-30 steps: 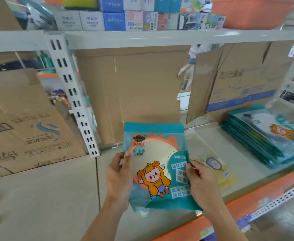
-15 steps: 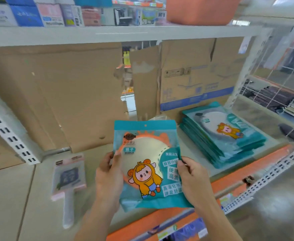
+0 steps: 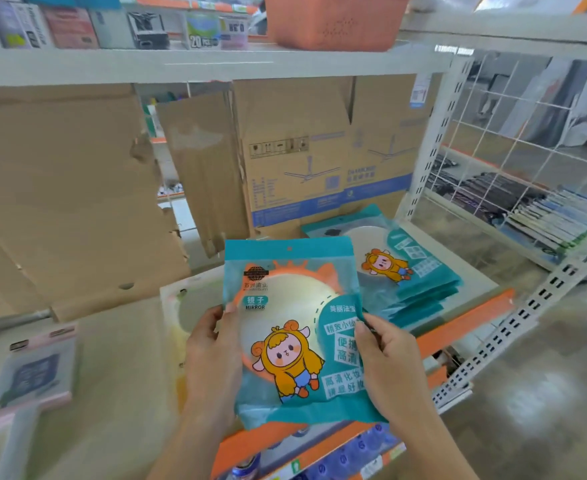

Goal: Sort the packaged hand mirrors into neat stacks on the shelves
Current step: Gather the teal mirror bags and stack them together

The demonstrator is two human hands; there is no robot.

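Note:
I hold a teal packaged mirror (image 3: 295,327) with a cartoon sheep child on it upright over the front of the shelf. My left hand (image 3: 212,358) grips its left edge and my right hand (image 3: 385,362) grips its right edge. A stack of the same teal packs (image 3: 406,268) lies on the shelf just behind and to the right. A clear yellowish mirror pack (image 3: 181,306) lies flat on the shelf behind my left hand. A pink-framed hand mirror pack (image 3: 32,382) lies at the left.
Flattened cardboard sheets (image 3: 70,188) and a printed carton (image 3: 323,154) line the back of the shelf. An orange basket (image 3: 333,22) sits on the upper shelf. A white wire grid (image 3: 527,140) closes the right side. The orange shelf edge (image 3: 465,323) runs in front.
The view has swung right, bringing the teal stack closer to the held pack. Both hands keep the same grip on the pack.

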